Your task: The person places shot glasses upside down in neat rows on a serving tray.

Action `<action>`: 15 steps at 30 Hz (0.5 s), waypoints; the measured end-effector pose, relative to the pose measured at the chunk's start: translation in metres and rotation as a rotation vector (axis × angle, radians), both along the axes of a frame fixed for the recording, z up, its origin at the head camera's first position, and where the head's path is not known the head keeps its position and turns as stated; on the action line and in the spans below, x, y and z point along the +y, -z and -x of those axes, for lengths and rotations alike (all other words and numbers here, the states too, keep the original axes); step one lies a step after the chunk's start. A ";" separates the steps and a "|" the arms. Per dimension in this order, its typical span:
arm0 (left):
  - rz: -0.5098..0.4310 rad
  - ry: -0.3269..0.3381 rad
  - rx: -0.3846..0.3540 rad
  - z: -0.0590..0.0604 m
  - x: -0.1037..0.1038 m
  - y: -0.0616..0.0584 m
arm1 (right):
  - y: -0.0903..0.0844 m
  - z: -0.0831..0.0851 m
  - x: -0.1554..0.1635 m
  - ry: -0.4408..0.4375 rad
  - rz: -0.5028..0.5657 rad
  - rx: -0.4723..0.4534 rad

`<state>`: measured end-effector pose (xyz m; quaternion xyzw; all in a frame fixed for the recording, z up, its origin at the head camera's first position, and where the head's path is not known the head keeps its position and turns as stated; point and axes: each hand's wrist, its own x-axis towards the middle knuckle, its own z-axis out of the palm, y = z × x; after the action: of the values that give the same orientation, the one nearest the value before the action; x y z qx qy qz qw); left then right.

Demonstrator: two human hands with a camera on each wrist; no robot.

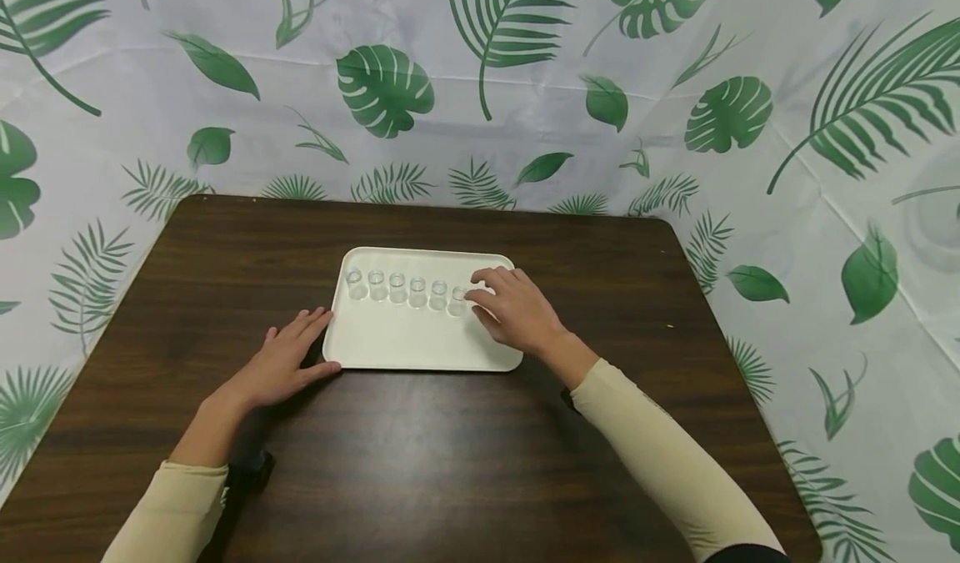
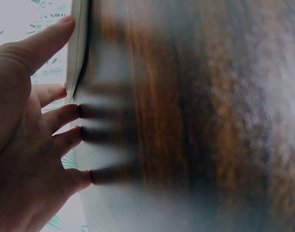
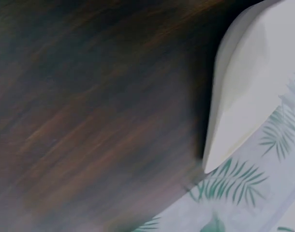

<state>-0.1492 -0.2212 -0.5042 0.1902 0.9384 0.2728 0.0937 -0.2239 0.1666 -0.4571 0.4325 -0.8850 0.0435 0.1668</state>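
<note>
Bracing white tray (image 1: 390,346) at frame centre, left hand (image 1: 281,363) lying flat, holding nothing; right hand (image 1: 517,309) curling fingers over end of glass row (image 1: 405,289), grasp unclear.

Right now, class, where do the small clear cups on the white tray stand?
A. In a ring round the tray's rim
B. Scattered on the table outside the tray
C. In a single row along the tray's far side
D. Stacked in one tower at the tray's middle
C: the clear cups stand side by side in one row on the far part of the white tray, near the right hand.
</note>
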 end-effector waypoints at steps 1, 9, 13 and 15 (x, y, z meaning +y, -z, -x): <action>-0.002 0.000 -0.001 0.000 0.000 0.000 | 0.000 0.000 0.003 0.013 0.010 -0.010; -0.005 0.013 -0.019 0.001 0.000 -0.002 | -0.001 -0.005 0.038 0.157 0.130 -0.045; -0.012 0.031 -0.046 0.003 -0.004 -0.006 | -0.005 -0.009 0.059 0.247 0.221 -0.069; -0.007 0.036 -0.055 0.004 -0.009 -0.012 | -0.009 -0.011 0.071 0.296 0.252 -0.090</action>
<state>-0.1527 -0.2299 -0.4925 0.1998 0.9309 0.2796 0.1235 -0.2129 0.2371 -0.4485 0.2708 -0.9331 0.1483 0.1844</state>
